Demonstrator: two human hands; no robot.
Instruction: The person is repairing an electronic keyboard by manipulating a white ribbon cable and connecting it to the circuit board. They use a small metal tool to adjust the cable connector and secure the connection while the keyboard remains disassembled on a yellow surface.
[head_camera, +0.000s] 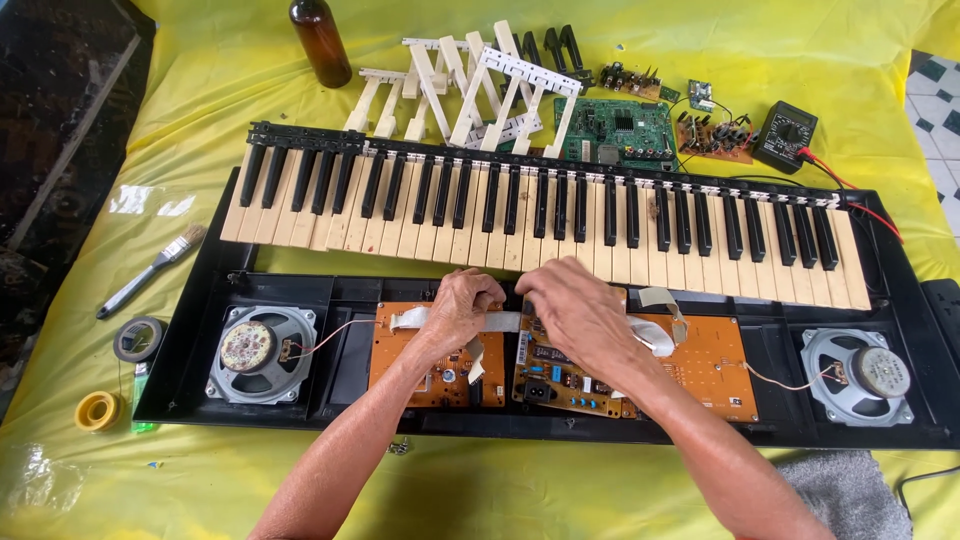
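Note:
An opened black keyboard case (180, 380) lies on a yellow sheet, its key bed (560, 215) lifted and resting along the far side. Inside are orange circuit boards (400, 365) and a speaker at each end, the left speaker (262, 352) and the right speaker (862, 375). My left hand (458, 312) and my right hand (572, 312) meet over the middle of the boards. Both pinch a flat white ribbon cable (505, 321) near the key bed's front edge. Another white ribbon (655, 335) curls just right of my right hand.
Loose white key sections (470, 85), a green circuit board (620, 130), small boards (715, 138) and a multimeter (785, 135) lie beyond the keys. A brown bottle (320, 40) stands at the back. A paintbrush (150, 270) and tape rolls (138, 338) lie left.

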